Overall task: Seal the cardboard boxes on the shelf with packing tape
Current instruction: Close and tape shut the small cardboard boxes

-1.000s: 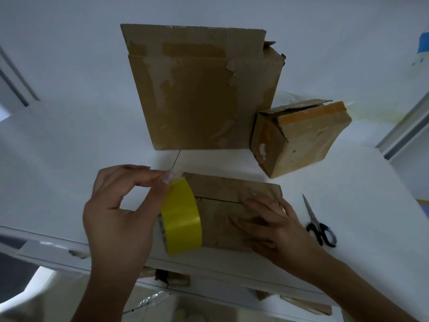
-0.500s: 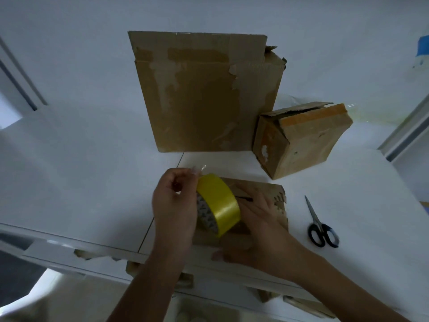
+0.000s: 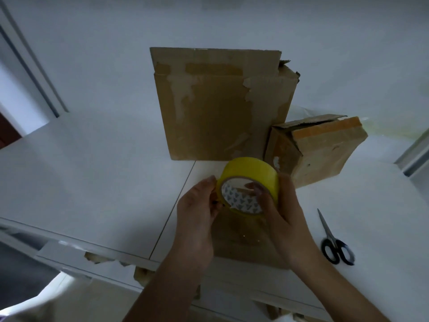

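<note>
Clamping round yellow packing-tape roll [image 3: 250, 169] in both grips, left hand [image 3: 197, 219] and right hand [image 3: 285, 212]; next, probably freeing tape end.

White shelf top carrying three brown cardboard boxes and a pair of scissors.

The smooth white shelf surface [image 3: 104, 182] has a thin dark seam [image 3: 171, 210] running from the far middle to the near edge, and the near edge [image 3: 97, 257] is chipped at the left, showing brown beneath. A tall brown cardboard box [image 3: 220, 117] with torn, peeled patches stands upright at the far middle. Just to its right sits a smaller brown cardboard box [image 3: 325, 154], turned at an angle, with an orange strip along its top and one flap slightly raised. A low flat brown cardboard box [image 3: 241, 242] lies at the near edge, partly hidden. Black-handled metal scissors [image 3: 334, 242] lie closed to its right, apart from it, blades pointing far.
</note>
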